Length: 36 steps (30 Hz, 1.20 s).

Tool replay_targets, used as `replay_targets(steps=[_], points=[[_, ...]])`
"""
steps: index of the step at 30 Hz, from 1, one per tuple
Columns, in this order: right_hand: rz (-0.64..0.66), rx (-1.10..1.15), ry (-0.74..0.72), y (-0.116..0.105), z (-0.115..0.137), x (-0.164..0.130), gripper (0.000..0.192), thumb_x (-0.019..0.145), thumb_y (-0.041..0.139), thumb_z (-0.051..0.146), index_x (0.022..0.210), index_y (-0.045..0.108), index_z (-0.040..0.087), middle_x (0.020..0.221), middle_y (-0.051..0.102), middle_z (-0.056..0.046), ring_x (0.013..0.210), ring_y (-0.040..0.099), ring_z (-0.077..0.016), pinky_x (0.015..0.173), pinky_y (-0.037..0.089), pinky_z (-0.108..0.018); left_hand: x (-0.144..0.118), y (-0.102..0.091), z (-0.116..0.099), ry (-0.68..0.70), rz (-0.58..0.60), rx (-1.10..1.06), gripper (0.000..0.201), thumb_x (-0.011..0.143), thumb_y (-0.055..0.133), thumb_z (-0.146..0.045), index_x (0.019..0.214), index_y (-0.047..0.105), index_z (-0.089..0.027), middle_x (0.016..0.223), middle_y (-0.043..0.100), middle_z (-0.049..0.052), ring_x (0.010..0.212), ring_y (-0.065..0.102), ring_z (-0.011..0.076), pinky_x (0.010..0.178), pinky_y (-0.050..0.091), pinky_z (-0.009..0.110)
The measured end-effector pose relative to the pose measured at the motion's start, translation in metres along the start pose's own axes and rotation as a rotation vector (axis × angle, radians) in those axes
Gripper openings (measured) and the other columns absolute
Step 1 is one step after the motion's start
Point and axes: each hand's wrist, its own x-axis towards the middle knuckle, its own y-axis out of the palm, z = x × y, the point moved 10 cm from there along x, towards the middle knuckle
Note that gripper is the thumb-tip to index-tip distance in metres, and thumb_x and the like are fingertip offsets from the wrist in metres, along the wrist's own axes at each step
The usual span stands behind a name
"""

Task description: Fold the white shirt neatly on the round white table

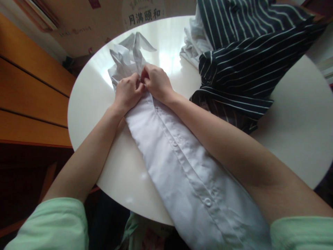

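Wooden cabinet (28, 93) beside white table (88, 93), left fingers (133, 80) and right fingers (147, 72) narrow on white shirt (158, 142)

1. The shirt (161, 149) was plain white, greyer at its far end, with whitish buttons (207, 202).
2. The striped cloth (244, 67) at far right was black with thin white lines.
3. The paler cloth (195, 43) beside it was greyish white.
4. The table (88, 93) was plain white.
5. The sleeves (52, 225), near left and near right, were plain light green.
6. The cabinet (31, 92) at left was orange-brown.
7. The far carton (109, 22) was tan with dark characters (148, 16).
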Motion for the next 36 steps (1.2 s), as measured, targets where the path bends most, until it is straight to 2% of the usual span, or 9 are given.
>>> replay_targets(steps=[9,17,26,36], points=[[-0.019,-0.005,-0.011,-0.0024,0.0020,-0.0004,0.012,0.080,0.038,0.013,0.082,0.048,0.018,0.094,0.060,-0.007,0.087,0.053,-0.0167,0.076,0.039,-0.027,0.0005,0.0015,0.0002,-0.006,0.021,-0.018,0.016,0.085,0.041,-0.030,0.083,0.056,-0.026,0.082,0.068,0.003,0.097,0.061,0.0229,0.077,0.044,0.033],[-0.009,-0.002,0.022,-0.0015,-0.0002,0.0003,0.012,0.081,0.041,0.013,0.083,0.051,0.018,0.090,0.058,-0.005,0.089,0.054,-0.0163,0.080,0.041,-0.026,0.0023,0.0021,0.0016,0.022,-0.028,-0.042,0.014,0.084,0.042,-0.030,0.083,0.055,-0.025,0.080,0.068,0.003,0.096,0.062,0.0234,0.075,0.044,0.030],[-0.018,-0.017,0.000,-0.0028,0.0015,-0.0003,0.014,0.080,0.040,0.014,0.084,0.053,0.018,0.093,0.062,-0.006,0.088,0.056,-0.0161,0.079,0.041,-0.026,0.0010,0.0033,0.0045,-0.063,0.032,0.033,0.015,0.083,0.042,-0.028,0.083,0.057,-0.025,0.088,0.067,0.005,0.096,0.060,0.0254,0.077,0.042,0.034],[-0.023,-0.017,-0.021,-0.0040,0.0010,-0.0009,0.017,0.080,0.039,0.016,0.086,0.054,0.020,0.095,0.064,-0.004,0.085,0.055,-0.0138,0.078,0.041,-0.025,-0.0003,0.0067,0.0064,-0.115,0.096,0.067,0.021,0.085,0.039,-0.028,0.094,0.057,-0.022,0.094,0.065,0.004,0.098,0.055,0.0226,0.082,0.037,0.034]])
